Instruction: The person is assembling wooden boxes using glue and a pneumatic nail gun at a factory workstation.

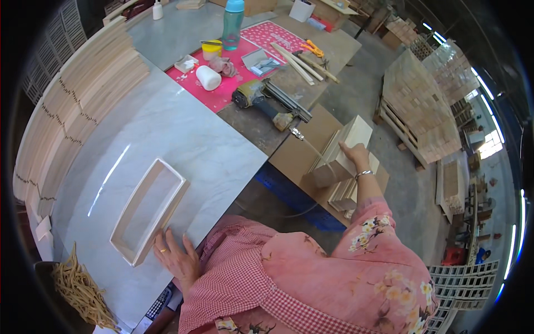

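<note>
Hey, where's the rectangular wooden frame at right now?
In the head view, the wooden frame lies left of centre on the pale marbled tabletop, with the fingers of the left hand at its near right side.

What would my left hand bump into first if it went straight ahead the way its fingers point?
Most likely the near long side of the pale wooden frame, right by your left hand; whether the fingertips already touch it is unclear.
</note>
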{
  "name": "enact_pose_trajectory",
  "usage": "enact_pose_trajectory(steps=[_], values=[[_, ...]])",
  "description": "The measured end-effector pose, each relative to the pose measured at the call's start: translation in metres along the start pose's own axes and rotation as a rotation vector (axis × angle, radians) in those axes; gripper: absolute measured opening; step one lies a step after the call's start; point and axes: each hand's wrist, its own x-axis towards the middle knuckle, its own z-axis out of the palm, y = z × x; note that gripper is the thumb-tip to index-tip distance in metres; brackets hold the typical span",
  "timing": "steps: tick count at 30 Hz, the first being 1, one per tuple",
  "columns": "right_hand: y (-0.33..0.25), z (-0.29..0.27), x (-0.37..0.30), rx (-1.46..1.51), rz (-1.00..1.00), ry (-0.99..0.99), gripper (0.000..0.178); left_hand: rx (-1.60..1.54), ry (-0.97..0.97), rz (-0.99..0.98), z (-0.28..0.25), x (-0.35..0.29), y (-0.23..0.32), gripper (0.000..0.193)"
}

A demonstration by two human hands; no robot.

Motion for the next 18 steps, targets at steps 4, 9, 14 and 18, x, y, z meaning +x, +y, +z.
enact_pose_trajectory(steps=[4,9,14,18], values=[[0.011,0.000,0.006,0.127,-0.002,-0.023,0.092,-0.019,0.026,0.011,-0.002,-0.003,-0.005,0.041],[0.000,-0.011,-0.002,0.105,0.024,0.138,0.088,-0.026,0.065,0.025,0.000,-0.003,-0.006,0.042],[-0.019,-0.033,-0.017,0.148,0.003,0.423,0.089,-0.036,0.077,0.029,0.001,-0.002,-0.006,0.043],[-0.057,-0.059,-0.021,0.401,-0.243,0.476,0.073,-0.059,0.108,0.048,0.002,0.004,-0.005,0.042]])
